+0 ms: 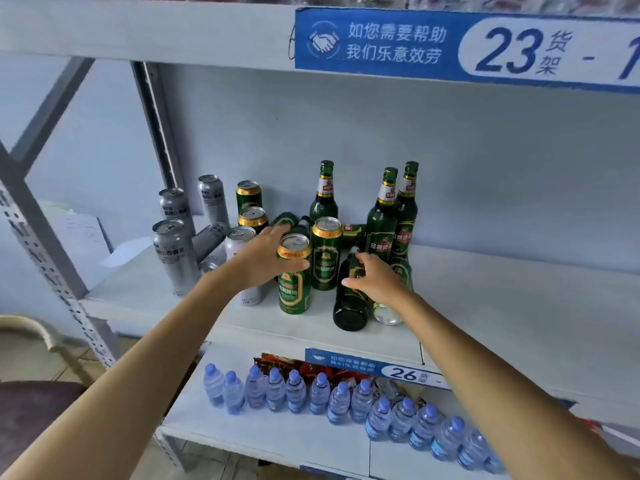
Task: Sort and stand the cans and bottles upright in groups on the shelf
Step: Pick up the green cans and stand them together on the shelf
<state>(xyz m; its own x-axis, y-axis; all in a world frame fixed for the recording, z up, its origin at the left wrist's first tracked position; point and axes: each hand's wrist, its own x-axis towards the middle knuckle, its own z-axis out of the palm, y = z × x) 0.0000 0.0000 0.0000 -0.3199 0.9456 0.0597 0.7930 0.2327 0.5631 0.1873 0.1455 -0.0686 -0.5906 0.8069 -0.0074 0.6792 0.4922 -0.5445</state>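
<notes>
The person's left hand (pixel 266 259) is wrapping around an upright green can (pixel 293 275) near the front of the shelf (pixel 502 306), fingers (pixel 277 233) curling behind it and the thumb crossing its front just under the gold rim; its long axis is running straight up, the closed top facing the ceiling. Just past the thumb tip, a second green can (pixel 325 252) is standing upright too. The right hand (pixel 375 277) is closing loosely over a fallen green bottle (pixel 350 292), which is lying with its base toward the shelf's front edge and its neck pointing back toward the wall. Under that wrist a tipped can (pixel 387 312) is showing its end. Beyond the right fingertips, three green bottles (pixel 382 216) are standing upright. Left of the left hand, silver cans (pixel 173 254) are gathering, most upright, one leaning.
</notes>
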